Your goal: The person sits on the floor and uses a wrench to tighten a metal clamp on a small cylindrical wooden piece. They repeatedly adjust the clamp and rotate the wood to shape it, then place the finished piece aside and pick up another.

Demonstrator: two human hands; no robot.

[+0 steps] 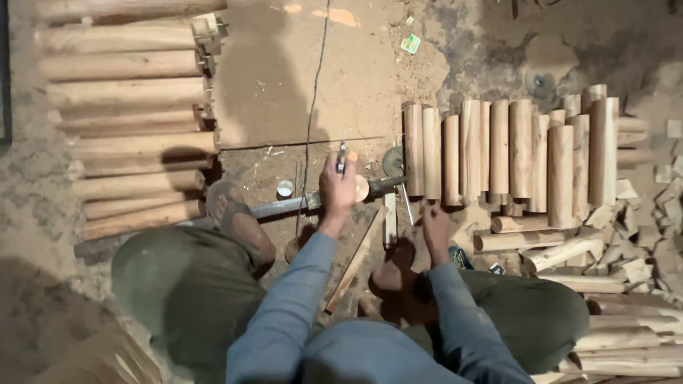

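The left hand (337, 186) gripped a small metal tool (341, 158) in closed fingers, above a round wooden piece (362, 188) on a metal bar (299, 205). The right hand (435, 227) hung half-curled (empty, it seemed) near upright logs (512, 153). A small green-and-white packet (410, 44) lay on the dirt floor (299, 78) beyond.

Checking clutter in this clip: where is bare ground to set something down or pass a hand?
Bare: the flat brown board between the left stack of poles and the upright row of poles. Crowded: around the left hand and right hand, and the offcuts at right.
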